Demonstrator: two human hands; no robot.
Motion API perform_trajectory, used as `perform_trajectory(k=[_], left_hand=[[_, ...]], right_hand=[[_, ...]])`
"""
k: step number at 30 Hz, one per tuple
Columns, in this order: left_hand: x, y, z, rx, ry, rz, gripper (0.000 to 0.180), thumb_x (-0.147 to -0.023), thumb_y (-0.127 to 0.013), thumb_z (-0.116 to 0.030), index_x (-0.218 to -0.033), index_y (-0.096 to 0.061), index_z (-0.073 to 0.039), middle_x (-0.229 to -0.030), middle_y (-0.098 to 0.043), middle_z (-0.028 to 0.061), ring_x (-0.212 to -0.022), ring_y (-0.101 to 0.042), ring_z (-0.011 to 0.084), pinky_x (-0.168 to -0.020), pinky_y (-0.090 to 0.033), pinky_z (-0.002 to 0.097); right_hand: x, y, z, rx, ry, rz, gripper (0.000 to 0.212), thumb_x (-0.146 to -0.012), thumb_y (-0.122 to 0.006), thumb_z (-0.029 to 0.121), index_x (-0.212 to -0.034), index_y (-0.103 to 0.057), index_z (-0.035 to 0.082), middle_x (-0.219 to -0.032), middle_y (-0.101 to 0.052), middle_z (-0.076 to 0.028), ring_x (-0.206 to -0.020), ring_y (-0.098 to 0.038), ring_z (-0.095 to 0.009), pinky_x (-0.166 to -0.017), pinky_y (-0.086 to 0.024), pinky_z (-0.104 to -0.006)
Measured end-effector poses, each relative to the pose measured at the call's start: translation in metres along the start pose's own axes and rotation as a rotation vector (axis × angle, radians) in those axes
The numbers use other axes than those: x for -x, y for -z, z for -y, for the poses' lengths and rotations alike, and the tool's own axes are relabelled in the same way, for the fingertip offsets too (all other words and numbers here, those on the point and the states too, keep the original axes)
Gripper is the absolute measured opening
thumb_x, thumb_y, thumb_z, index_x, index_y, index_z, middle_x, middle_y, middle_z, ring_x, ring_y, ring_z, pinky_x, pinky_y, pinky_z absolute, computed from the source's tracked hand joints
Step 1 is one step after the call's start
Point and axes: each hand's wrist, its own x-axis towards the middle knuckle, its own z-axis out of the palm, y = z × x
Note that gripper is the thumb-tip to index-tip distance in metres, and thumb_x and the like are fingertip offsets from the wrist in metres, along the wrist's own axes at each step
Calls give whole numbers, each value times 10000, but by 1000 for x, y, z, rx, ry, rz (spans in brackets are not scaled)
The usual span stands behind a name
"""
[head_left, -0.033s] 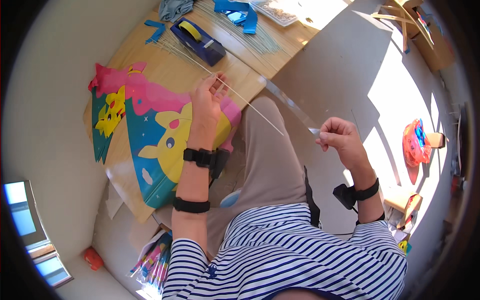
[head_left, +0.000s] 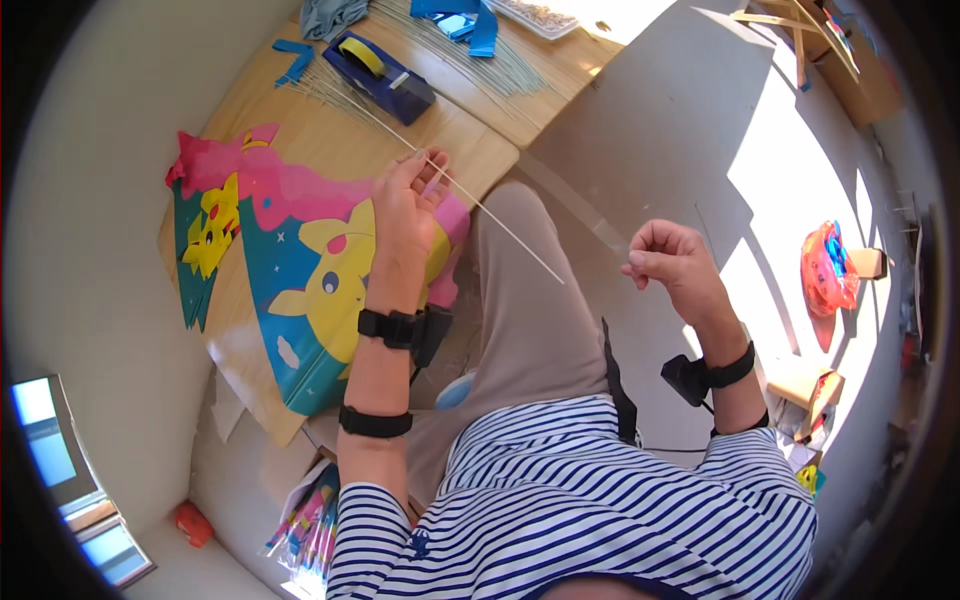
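Observation:
My left hand (head_left: 408, 195) is closed lightly around a long, thin, pale stick (head_left: 508, 232), which slants from the table down to the right over my knee. Beneath that forearm lies a kite-like printed sheet (head_left: 295, 290) in teal, pink and yellow, with a cartoon animal on it. To the right, clear of the table, my right hand (head_left: 676, 265) pinches the end of a see-through tape strip (head_left: 575, 202). The strip runs taut from near the table's corner to those fingertips. Beyond my left hand stands a dark blue tape dispenser (head_left: 385, 82) with a yellow core.
Many thin sticks (head_left: 490, 65) lie on the far side of the wooden table (head_left: 470, 150), by blue ribbon pieces (head_left: 482, 32) and a clear tray (head_left: 540, 18). A red plastic bag (head_left: 828, 270) sits on the floor at right. Bundled colourful packets (head_left: 312, 520) stand at lower left.
The view has shifted slightly, so the table and sheet sit a little further left. Both hands keep their hold; the tape strip glints less.

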Motion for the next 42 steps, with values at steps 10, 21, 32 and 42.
perform_trajectory(k=[10, 21, 32, 42], left_hand=[[67, -52, 28, -9, 56, 18, 98, -946, -537, -21, -1038, -544, 14, -1060, -654, 162, -985, -654, 251, -889, -550, 416], [-73, 4, -15, -79, -260, -47, 150, -932, -534, -5, -1078, -522, 27, -1161, -615, 198, -1099, -626, 306, -954, -487, 423], [-76, -8, -30, -106, -91, -29, 157, -940, -523, -39, -1087, -534, 16, -1167, -640, 187, -1111, -625, 310, -950, -488, 451], [40, -28, 30, -80, 47, -36, 121, -925, -562, -40, -1030, -582, 16, -1004, -673, 140, -914, -652, 225, -836, -517, 352]], right_hand=[[7, -5, -11, -9, 45, 69, 95, -848, -685, 28, -931, -649, -2, -768, -644, -40, -664, -600, -101, -625, -508, -238], [4, -7, -4, -15, 26, 88, 62, -840, -674, 3, -894, -647, -13, -741, -637, -37, -648, -598, -96, -607, -512, -236], [42, 22, -9, -37, -60, -47, 73, -813, -662, -31, -883, -642, -28, -730, -643, -58, -605, -608, -102, -569, -524, -238], [36, 14, -29, 12, -112, 38, 68, -845, -653, -21, -907, -628, -29, -705, -632, -46, -610, -606, -102, -599, -519, -242]])
